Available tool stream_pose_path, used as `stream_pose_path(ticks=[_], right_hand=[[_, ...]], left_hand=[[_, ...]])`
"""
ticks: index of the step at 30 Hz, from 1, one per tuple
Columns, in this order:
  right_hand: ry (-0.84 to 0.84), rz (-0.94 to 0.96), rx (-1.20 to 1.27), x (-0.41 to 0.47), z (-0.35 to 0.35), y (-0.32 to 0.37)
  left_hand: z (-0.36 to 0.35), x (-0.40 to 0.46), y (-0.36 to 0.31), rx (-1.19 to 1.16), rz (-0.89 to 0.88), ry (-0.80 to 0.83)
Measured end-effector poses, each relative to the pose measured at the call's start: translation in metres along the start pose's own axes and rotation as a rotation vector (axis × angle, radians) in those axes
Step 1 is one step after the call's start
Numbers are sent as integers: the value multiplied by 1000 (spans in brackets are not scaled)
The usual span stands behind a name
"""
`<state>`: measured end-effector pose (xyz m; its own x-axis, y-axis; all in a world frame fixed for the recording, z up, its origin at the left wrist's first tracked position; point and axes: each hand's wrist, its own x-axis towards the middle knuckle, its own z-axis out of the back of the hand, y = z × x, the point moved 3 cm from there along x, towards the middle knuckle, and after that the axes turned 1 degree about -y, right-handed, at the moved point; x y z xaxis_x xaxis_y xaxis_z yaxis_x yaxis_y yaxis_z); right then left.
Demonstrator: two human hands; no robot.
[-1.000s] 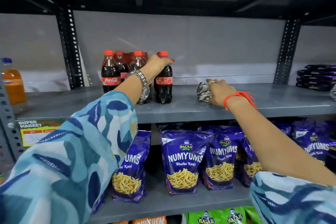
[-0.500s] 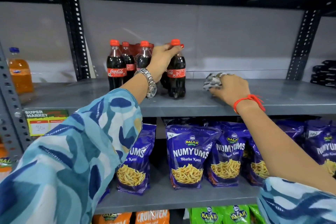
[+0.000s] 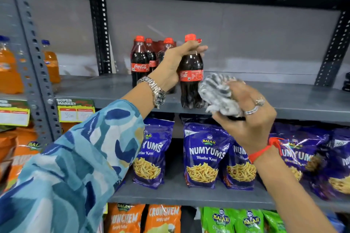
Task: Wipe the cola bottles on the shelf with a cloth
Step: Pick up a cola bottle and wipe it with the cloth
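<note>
A cola bottle with a red cap and red label is held around its shoulder by my left hand, near the front edge of the grey shelf. Whether its base rests on the shelf I cannot tell. My right hand clutches a crumpled grey-and-white cloth, which touches the lower right side of that bottle. Behind my left hand, several more cola bottles stand grouped at the back of the shelf, partly hidden by my wrist.
Orange drink bottles stand in the bay to the left, past a perforated upright. Purple snack bags fill the shelf below, with orange and green bags under them. Price tags hang on the shelf edge.
My left hand has brought the gripped bottle forward to the shelf's front edge. My right hand has lifted the cloth off the shelf and moved it left against the bottle.
</note>
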<state>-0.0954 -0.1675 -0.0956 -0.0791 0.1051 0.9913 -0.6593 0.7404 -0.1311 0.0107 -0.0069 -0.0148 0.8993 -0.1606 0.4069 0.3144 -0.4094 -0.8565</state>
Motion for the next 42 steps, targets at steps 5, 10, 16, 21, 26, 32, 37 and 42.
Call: stream_pose_path(ticks=[5, 10, 16, 21, 26, 32, 37, 42], right_hand=[[72, 183, -60, 14, -18, 21], [228, 150, -184, 10, -27, 36], [581, 415, -137, -31, -26, 62], [327, 265, -50, -4, -9, 64], [329, 198, -202, 14, -23, 70], [383, 426, -33, -20, -2, 100], [198, 85, -60, 23, -5, 74], [485, 253, 17, -26, -3, 87]], left_hand=[[6, -11, 1, 6, 16, 67], [9, -20, -7, 34, 25, 138], [26, -25, -9, 54, -27, 54], [26, -28, -5, 37, -10, 64], [14, -35, -2, -60, 8, 186], [26, -39, -3, -165, 9, 241], [17, -44, -2, -161, 25, 338], [23, -47, 3, -155, 42, 355]])
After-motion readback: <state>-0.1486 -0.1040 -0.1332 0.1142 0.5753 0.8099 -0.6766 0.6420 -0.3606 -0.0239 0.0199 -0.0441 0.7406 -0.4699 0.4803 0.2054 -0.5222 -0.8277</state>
